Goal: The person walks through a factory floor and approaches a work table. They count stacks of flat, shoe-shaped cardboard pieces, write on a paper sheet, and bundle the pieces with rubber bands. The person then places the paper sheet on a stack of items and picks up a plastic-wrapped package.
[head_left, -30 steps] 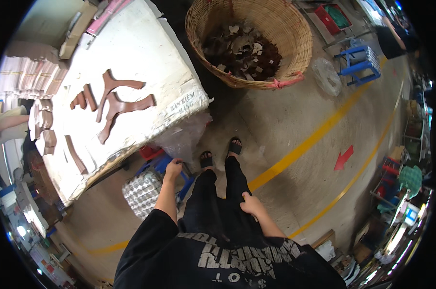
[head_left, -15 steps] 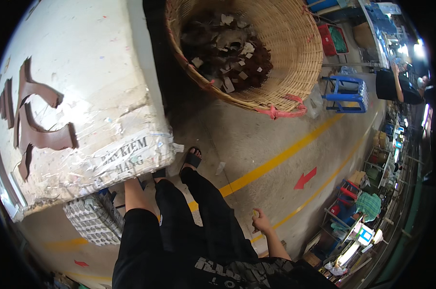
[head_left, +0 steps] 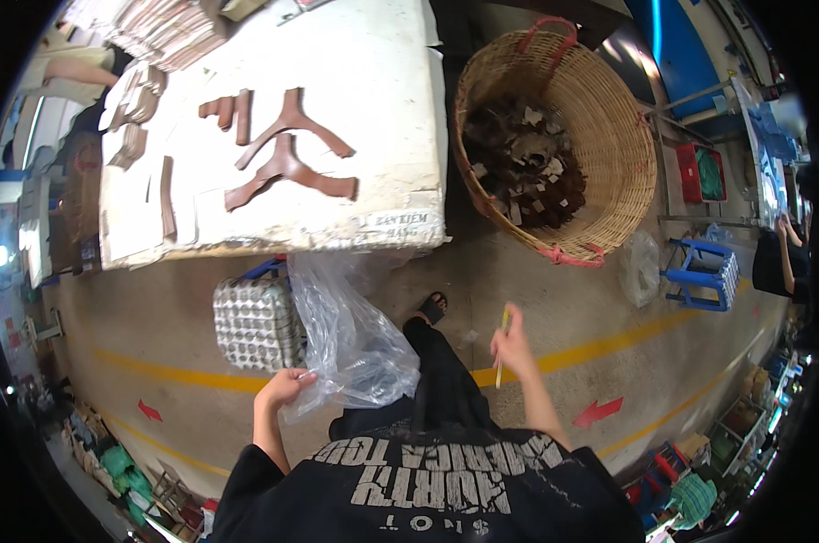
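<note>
L hand (head_left: 283,387) grips plastic bag (head_left: 351,339) below table edge (head_left: 274,246); R hand (head_left: 515,344) holds stick (head_left: 502,342).

Bright even daylight, fisheye-warped edges

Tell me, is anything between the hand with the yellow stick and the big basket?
Nothing visible. The right hand holds a thin yellow stick above bare concrete floor, and the woven basket stands beyond it, apart. The left hand has its grip on a clear plastic bag, off to the other side.
</note>
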Demonstrator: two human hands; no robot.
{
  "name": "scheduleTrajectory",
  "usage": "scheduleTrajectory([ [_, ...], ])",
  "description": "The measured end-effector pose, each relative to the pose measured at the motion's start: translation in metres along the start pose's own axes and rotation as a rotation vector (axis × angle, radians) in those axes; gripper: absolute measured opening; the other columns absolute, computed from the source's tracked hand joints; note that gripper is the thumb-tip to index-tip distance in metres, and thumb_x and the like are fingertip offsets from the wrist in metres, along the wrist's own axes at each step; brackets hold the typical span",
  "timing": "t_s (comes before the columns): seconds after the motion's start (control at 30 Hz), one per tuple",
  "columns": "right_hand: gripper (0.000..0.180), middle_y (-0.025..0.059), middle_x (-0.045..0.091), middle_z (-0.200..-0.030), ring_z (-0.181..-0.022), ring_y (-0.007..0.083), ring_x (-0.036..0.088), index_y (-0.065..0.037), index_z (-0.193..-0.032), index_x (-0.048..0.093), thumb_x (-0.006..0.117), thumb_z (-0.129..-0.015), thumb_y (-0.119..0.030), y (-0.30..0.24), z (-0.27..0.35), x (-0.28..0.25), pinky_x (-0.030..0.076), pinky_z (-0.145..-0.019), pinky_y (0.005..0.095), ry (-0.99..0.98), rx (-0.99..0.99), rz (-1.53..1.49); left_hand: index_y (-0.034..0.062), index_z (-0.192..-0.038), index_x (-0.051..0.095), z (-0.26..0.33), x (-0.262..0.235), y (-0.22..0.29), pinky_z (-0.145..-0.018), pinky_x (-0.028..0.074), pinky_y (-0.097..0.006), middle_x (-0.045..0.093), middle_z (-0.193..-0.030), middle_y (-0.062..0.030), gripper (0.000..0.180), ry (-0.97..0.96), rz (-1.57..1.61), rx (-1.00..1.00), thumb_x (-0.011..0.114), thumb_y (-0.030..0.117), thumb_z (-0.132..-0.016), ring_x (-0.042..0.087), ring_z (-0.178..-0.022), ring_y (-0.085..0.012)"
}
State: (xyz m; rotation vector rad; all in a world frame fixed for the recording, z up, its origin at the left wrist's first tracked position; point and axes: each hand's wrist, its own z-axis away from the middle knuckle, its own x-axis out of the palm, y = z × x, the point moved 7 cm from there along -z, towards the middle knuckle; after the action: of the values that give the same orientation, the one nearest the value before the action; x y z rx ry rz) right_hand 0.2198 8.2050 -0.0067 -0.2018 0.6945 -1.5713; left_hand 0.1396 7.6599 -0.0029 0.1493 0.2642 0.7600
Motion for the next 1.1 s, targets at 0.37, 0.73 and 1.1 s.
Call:
scheduleTrajectory([
  [0.37, 0.077, 0.0327, 0.068, -0.113, -0.096, 0.0508, 0.07, -0.017, -0.17, 0.027, 0.058, -0.099, -0.018, -0.34, -0.025, 0.08, 0.056, -0.086, 0.0587, 0.321, -0.968, 0.558, 0.0002, -0.119, 0.075, 0.263, -0.075, -0.085, -0.086, 0.057, -0.034, 0.077, -0.107, -0.0055, 0.035, 0.545, 1.082, 0.744, 0.065, 0.031, -0.106, 0.072, -0.095, -0.0171],
  [0.73, 0.044, 0.0199, 0.06, -0.125, -0.103, 0.0433, 0.071, -0.01, -0.144, 0.058, 0.059, -0.102, -0.024, -0.327, 0.03, 0.124, 0.059, -0.085, 0.053, 0.553, -1.076, 0.648, 0.0033, -0.127, 0.072, 0.335, -0.071, -0.303, -0.092, 0.057, -0.038, 0.075, -0.118, -0.0079, 0.04, 1.614, 1.126, 0.663, 0.061, 0.036, -0.106, 0.07, -0.106, -0.0225],
  [1.1, 0.05, 0.0239, 0.059, -0.141, -0.125, 0.0464, 0.065, -0.012, -0.143, 0.059, 0.064, -0.097, -0.032, -0.053, -0.015, 0.27, 0.054, -0.106, 0.0531, -0.259, -0.501, 1.036, 0.0096, -0.14, 0.066, 0.233, -0.033, -0.346, -0.099, 0.057, -0.043, 0.071, -0.134, -0.0101, 0.046, 0.619, 1.67, 1.243, 0.056, 0.039, -0.107, 0.067, -0.12, -0.0279],
])
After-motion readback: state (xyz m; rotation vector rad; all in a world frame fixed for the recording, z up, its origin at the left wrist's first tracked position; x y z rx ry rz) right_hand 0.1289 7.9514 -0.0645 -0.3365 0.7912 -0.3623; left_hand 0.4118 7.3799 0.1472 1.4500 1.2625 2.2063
